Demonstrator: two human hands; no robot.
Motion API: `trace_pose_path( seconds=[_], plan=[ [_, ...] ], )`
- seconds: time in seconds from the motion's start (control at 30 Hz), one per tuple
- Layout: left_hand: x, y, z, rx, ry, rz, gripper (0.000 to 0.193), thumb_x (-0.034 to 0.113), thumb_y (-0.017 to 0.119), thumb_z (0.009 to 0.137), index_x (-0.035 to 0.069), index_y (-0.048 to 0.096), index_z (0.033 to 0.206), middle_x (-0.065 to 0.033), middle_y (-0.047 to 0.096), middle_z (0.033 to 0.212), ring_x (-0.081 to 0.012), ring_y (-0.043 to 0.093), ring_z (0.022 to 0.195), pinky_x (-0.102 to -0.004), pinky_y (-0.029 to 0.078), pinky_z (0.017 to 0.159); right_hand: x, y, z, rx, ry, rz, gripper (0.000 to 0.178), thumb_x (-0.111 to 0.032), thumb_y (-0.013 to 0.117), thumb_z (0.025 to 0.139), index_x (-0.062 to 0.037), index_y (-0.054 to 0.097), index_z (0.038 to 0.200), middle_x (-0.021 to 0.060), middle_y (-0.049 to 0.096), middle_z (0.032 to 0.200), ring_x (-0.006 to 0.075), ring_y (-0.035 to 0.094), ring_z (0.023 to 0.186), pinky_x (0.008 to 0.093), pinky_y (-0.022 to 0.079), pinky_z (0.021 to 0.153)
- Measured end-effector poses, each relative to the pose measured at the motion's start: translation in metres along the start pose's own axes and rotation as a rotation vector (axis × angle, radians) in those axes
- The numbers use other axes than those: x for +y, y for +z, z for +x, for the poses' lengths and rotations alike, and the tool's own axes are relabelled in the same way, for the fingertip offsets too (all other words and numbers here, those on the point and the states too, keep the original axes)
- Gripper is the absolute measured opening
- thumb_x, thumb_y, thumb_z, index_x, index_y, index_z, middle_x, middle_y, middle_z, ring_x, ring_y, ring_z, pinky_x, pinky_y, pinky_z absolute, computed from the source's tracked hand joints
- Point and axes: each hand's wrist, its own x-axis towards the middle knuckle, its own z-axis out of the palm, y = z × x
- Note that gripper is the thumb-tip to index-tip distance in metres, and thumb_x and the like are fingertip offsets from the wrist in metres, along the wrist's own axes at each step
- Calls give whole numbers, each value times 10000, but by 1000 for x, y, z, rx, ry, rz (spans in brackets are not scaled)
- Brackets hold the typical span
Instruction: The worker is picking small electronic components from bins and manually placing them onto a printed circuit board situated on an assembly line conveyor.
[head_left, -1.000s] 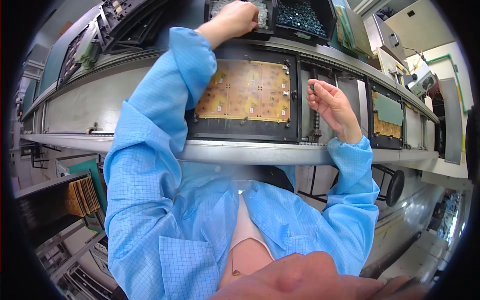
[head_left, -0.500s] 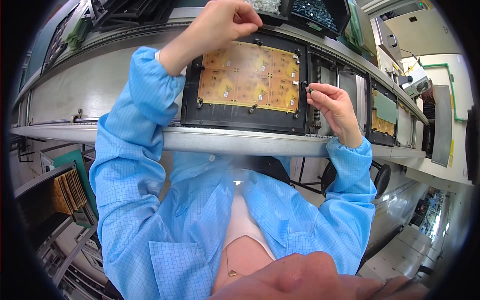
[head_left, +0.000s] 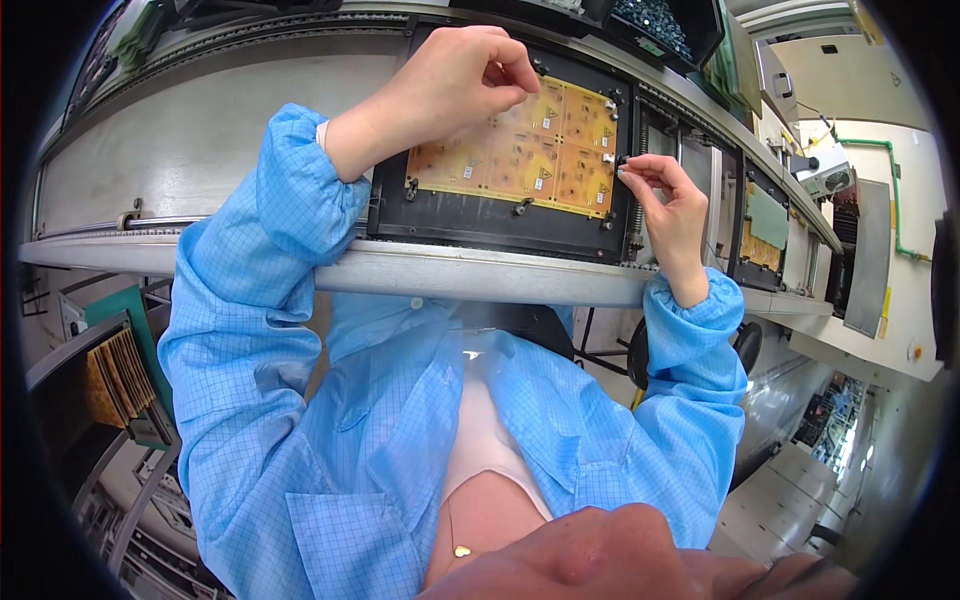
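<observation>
A yellow-orange circuit board panel (head_left: 535, 165) lies flat in a black carrier frame (head_left: 450, 218) with small black clamps along its edges. My left hand (head_left: 465, 85) is over the panel's far left part and hides it. Its fingers are curled, thumb and forefinger drawn close together; whatever they hold, if anything, is hidden. At the frame's right edge, my right hand (head_left: 672, 212) pinches thumb and forefinger at a tiny dark part too small to name. Beside those fingertips, a small white component (head_left: 608, 158) sits on the panel's right edge.
Beyond the frame stands a black bin of small dark blue parts (head_left: 652, 28), with white parts (head_left: 568, 4) beside it. A metal rail (head_left: 480, 275) runs along the near side. Another carrier holds a board and green sheet (head_left: 768, 218) at right. A rack of boards (head_left: 122, 375) stands lower left.
My left hand has come nearer and lower, from the frame's far edge to over the panel. My right hand stays pinched by the frame's right edge. The whole view has shifted slightly.
</observation>
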Motion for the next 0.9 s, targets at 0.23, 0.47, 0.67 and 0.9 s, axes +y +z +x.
trace_pose_path(
  seconds=[0.23, 0.47, 0.67, 0.9],
  plan=[
    [2, -2, -2, -14, 37, 70, 76, 44, 701, 882, -3, 697, 942, -44, 674, 883, -126, 676, 808, -256, 565, 767, -14, 8, 1, 85, -265, -383, 122, 16, 721, 831, -11, 695, 947, 95, 663, 807, 183, 642, 711, 287, 512, 667],
    [-1, -4, -2, 212, 497, 184, 111, 94, 719, 800, 25, 716, 887, -157, 669, 839, -314, 679, 776, -361, 535, 693, -26, 7, 9, 10, -409, -593, 82, -20, 701, 840, -19, 672, 917, 118, 646, 781, 263, 622, 743, 351, 501, 648],
    [6, -9, 5, 37, 114, 91, 126, 89, 716, 780, 33, 727, 893, -158, 667, 863, -323, 672, 820, -377, 534, 731, -29, 10, 11, -24, -377, -723, 56, -40, 683, 854, -24, 665, 904, 126, 655, 778, 285, 612, 751, 384, 494, 653],
    [0, -8, 5, 51, 178, 136, 135, 102, 721, 766, 46, 732, 888, -158, 676, 858, -337, 667, 847, -387, 530, 768, -29, 13, 12, -36, -358, -821, 53, -46, 678, 858, -22, 659, 903, 129, 664, 789, 298, 613, 773, 391, 496, 655]
  ],
)
